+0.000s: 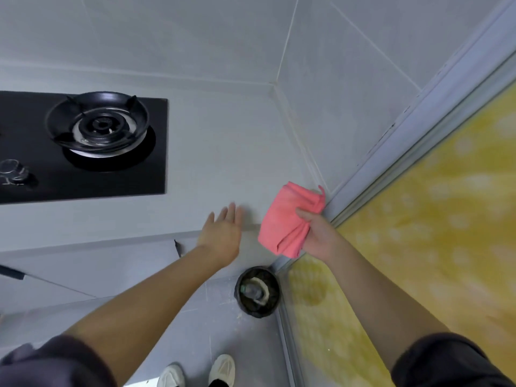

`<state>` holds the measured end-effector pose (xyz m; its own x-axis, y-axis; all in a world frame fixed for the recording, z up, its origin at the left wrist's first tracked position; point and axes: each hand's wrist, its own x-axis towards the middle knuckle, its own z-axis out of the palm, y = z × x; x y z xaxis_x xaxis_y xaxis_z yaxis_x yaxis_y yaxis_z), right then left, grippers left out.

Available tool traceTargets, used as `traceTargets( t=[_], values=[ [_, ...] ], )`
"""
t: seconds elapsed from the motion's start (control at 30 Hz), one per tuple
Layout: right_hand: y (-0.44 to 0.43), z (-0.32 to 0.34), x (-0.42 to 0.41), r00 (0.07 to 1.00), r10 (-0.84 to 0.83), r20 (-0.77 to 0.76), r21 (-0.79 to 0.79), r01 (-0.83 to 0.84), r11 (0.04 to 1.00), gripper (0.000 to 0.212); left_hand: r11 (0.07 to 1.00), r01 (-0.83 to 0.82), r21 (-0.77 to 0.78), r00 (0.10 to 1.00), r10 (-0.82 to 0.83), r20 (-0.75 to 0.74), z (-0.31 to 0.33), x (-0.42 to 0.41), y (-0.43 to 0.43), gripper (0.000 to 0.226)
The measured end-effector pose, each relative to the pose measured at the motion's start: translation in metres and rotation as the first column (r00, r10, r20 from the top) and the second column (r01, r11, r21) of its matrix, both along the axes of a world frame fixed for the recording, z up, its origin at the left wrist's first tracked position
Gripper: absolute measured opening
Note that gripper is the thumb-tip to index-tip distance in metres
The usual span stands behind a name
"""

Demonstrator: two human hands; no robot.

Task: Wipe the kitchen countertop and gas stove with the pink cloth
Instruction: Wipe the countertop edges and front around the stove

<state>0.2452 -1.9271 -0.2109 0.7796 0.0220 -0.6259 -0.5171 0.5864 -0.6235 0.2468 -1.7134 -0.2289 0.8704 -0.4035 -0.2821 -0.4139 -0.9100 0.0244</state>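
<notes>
My right hand (317, 233) grips a folded pink cloth (284, 219) at the right end of the grey countertop (223, 152), near the corner by the door frame. The cloth hangs partly over the counter's front edge. My left hand (223, 233) is flat with straight fingers, hovering at the counter's front edge just left of the cloth, holding nothing. The black glass gas stove (134, 174) lies at the left, with a round burner (97, 127) and a knob (14, 169).
Grey tiled walls meet in a corner behind the counter. A yellow patterned sliding door (418, 233) with a grey frame stands on the right. A black waste bin (258, 291) sits on the floor below the counter's end. My shoes (195, 372) show at the bottom.
</notes>
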Motion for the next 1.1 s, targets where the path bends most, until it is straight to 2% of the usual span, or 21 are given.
traceTargets(
  t=[0.03, 0.07, 0.1, 0.17, 0.2, 0.27, 0.33, 0.37, 0.43, 0.5, 0.63, 0.67, 0.7, 0.77, 0.83, 0.93, 1.0, 1.03, 1.1],
  values=[
    [-0.003, 0.000, -0.004, 0.999, -0.034, -0.004, 0.023, 0.034, 0.999, 0.014, 0.995, -0.013, -0.102, 0.996, 0.022, 0.089, 0.002, 0.000, -0.003, 0.083],
    [-0.005, 0.000, -0.009, 0.999, -0.053, -0.005, 0.039, 0.053, 0.998, 0.015, 0.976, 0.046, -0.211, 0.986, -0.010, 0.166, 0.004, -0.002, -0.008, 0.088],
    [-0.005, 0.001, -0.012, 0.998, -0.057, -0.001, 0.048, 0.057, 0.997, 0.016, 0.954, 0.158, -0.256, 0.978, -0.115, 0.174, 0.005, -0.008, -0.013, 0.089],
    [-0.004, -0.001, -0.016, 1.000, -0.016, 0.009, -0.020, 0.016, 1.000, 0.018, 0.912, 0.375, -0.169, 0.925, -0.380, 0.004, 0.003, -0.019, -0.014, 0.074],
    [-0.004, -0.001, -0.017, 1.000, 0.013, 0.006, -0.118, -0.012, 0.993, 0.021, 0.906, 0.418, -0.069, 0.903, -0.422, -0.078, 0.003, -0.022, -0.008, 0.058],
    [-0.009, 0.004, -0.008, 0.997, 0.074, 0.025, -0.411, -0.057, 0.910, 0.025, 0.925, 0.379, 0.024, 0.923, -0.376, -0.086, -0.001, -0.012, 0.007, 0.042],
    [-0.017, 0.013, 0.016, 0.971, 0.219, 0.095, -0.744, -0.077, 0.664, 0.031, 0.952, 0.305, 0.002, 0.951, -0.304, -0.047, -0.003, 0.001, 0.020, 0.043],
    [-0.019, 0.015, 0.033, 0.942, 0.306, 0.137, -0.848, -0.048, 0.527, 0.037, 0.959, 0.282, -0.027, 0.959, -0.283, -0.020, -0.002, 0.007, 0.024, 0.044],
    [-0.024, 0.010, 0.066, 0.885, 0.441, 0.149, -0.962, 0.027, 0.272, 0.049, 0.967, 0.233, -0.105, 0.972, -0.231, 0.033, -0.001, 0.016, 0.031, 0.044],
    [-0.029, -0.010, 0.098, 0.832, 0.553, 0.034, -0.998, 0.053, -0.018, 0.056, 0.972, 0.145, -0.185, 0.989, -0.138, 0.049, -0.004, 0.028, 0.044, 0.044],
    [-0.002, -0.064, 0.146, 0.754, 0.597, -0.273, -0.956, -0.141, -0.259, 0.056, 0.967, 0.013, -0.253, 0.996, 0.008, 0.084, -0.021, 0.071, 0.078, 0.049],
    [0.013, -0.073, 0.148, 0.697, 0.660, -0.279, -0.953, -0.115, -0.282, 0.054, 0.966, -0.006, -0.260, 0.997, 0.027, 0.077, -0.026, 0.083, 0.085, 0.050],
    [0.026, -0.079, 0.144, 0.609, 0.755, -0.243, -0.964, -0.067, -0.257, 0.051, 0.966, -0.026, -0.258, 0.997, 0.043, 0.061, -0.029, 0.095, 0.091, 0.050],
    [0.043, -0.086, 0.121, 0.410, 0.905, -0.111, -0.993, -0.082, -0.085, 0.042, 0.969, -0.072, -0.237, 0.997, 0.077, 0.013, -0.036, 0.123, 0.100, 0.050],
    [0.039, -0.086, 0.089, 0.324, 0.944, -0.057, -0.973, -0.230, 0.021, 0.036, 0.973, -0.083, -0.213, 0.996, 0.079, -0.027, -0.037, 0.144, 0.102, 0.047],
    [0.017, -0.066, 0.056, 0.299, 0.935, -0.191, -0.868, -0.497, -0.019, 0.031, 0.972, -0.059, -0.226, 0.997, 0.048, -0.053, -0.032, 0.159, 0.091, 0.045],
    [0.004, -0.038, 0.055, 0.325, 0.915, -0.239, -0.746, -0.665, 0.041, 0.028, 0.970, -0.034, -0.241, 0.999, 0.025, -0.040, -0.025, 0.165, 0.085, 0.044],
    [-0.001, -0.026, 0.060, 0.372, 0.895, -0.245, -0.723, -0.686, 0.087, 0.035, 0.968, -0.022, -0.249, 0.999, 0.016, -0.028, -0.020, 0.169, 0.083, 0.044],
    [-0.010, -0.008, 0.081, 0.535, 0.829, -0.165, -0.751, -0.613, 0.246, 0.054, 0.966, -0.017, -0.257, 1.000, 0.016, -0.005, -0.012, 0.174, 0.085, 0.044]
  ],
)
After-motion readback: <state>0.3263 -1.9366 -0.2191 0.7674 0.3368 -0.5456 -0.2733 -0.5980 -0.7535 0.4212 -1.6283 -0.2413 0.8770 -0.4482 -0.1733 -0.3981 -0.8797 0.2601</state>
